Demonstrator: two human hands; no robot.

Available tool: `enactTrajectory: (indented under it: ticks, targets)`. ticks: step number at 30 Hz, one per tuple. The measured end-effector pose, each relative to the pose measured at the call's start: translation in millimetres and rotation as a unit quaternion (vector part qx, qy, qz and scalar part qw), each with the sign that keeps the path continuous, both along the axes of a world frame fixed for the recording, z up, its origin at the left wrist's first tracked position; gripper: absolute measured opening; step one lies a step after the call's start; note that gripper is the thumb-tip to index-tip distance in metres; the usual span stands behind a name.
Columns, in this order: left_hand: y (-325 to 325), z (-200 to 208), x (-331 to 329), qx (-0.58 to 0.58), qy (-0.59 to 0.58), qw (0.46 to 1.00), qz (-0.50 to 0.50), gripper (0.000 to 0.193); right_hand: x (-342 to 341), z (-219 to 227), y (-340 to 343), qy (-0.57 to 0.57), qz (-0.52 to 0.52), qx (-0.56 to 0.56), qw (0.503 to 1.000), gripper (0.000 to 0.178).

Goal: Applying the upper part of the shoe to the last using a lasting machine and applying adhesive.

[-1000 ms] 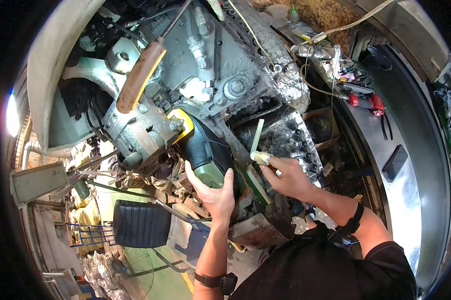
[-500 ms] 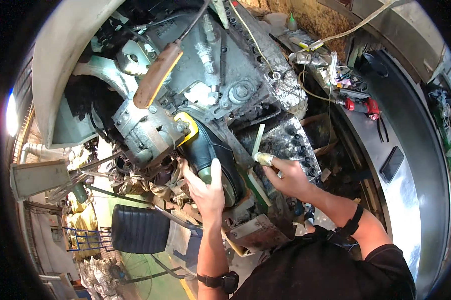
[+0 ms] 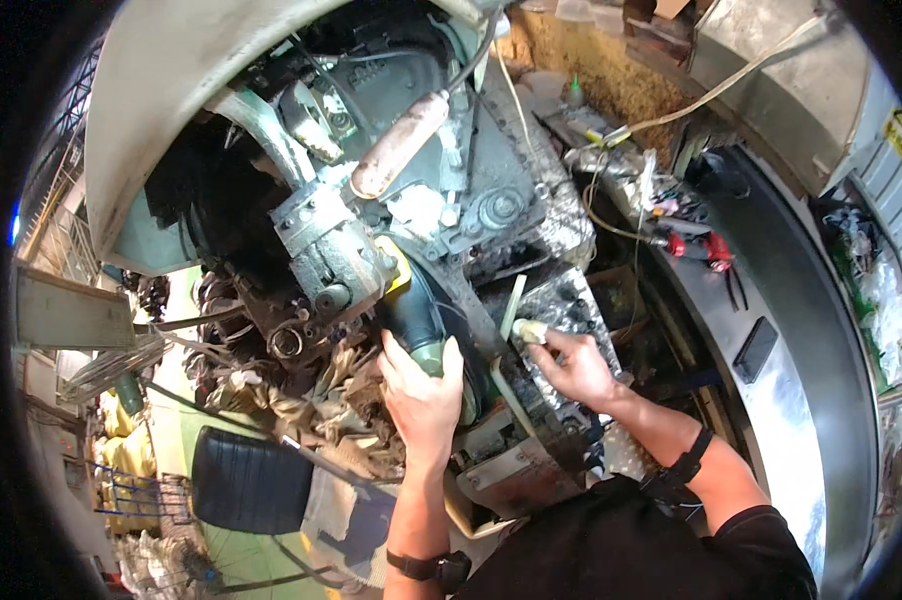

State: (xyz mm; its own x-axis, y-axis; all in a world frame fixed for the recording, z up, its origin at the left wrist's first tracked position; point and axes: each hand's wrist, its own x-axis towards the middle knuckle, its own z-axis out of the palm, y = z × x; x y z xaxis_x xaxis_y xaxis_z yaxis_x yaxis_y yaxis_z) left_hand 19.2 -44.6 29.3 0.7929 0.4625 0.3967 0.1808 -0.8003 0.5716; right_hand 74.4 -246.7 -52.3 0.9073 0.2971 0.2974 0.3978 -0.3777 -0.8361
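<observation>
Left hand (image 3: 423, 405), half-curled, grips dark shoe (image 3: 414, 315) from behind; right hand (image 3: 577, 370) curled, hold unclear.

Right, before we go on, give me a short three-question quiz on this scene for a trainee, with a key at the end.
1. Multiple choice: which of the person's hands is on the black-and-green, shoe-shaped piece? A: the left. B: the right. C: neither.
2. True or false: the black rectangular phone lies on a shiny silver metal surface to the person's right.
3. Where in the picture is the red-and-black hand tool, compared with the phone?

Key:
1. A: the left hand has its thumb and fingers around the piece's near end.
2. True.
3. Above the phone and somewhat to its left.
</observation>
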Motion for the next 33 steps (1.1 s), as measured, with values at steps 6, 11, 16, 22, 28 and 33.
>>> enactTrajectory:
  ticks: [6, 11, 16, 22, 28, 33]
  targets:
    - [22.5, -9.5, -19.4, 0.002, -0.021, 0.998, -0.058, 0.073, -13.5, 15.0, 16.7, -0.004, 0.045, -0.064, 0.997, 0.048]
    - [64.4, -44.3, -22.8, -0.195, -0.118, 0.961, -0.157, 0.042, -43.1, 75.1, 85.5, 0.164, 0.118, -0.096, 0.975, 0.106]
    - [73.7, -70.3, -36.6, -0.416, -0.019, 0.899, -0.134, 0.045, -49.7, 50.1, 115.2, 0.05, 0.067, -0.098, 0.992, 0.119]
    - [78.0, -68.3, -44.1, -0.503, -0.099, 0.848, -0.136, 0.043, -55.3, 55.8, 124.4, 0.023, 0.031, -0.032, 0.999, 0.108]
    - [83.5, 4.6, -23.1, -0.698, -0.156, 0.669, -0.204, 0.048, -124.6, 110.7, 35.1, 0.181, 0.145, 0.051, 0.971, 0.111]
    - [38.7, 42.1, -27.8, -0.746, -0.176, 0.553, -0.326, 0.033, -162.1, 121.0, -11.2, -0.091, 0.078, -0.117, 0.986, 0.103]
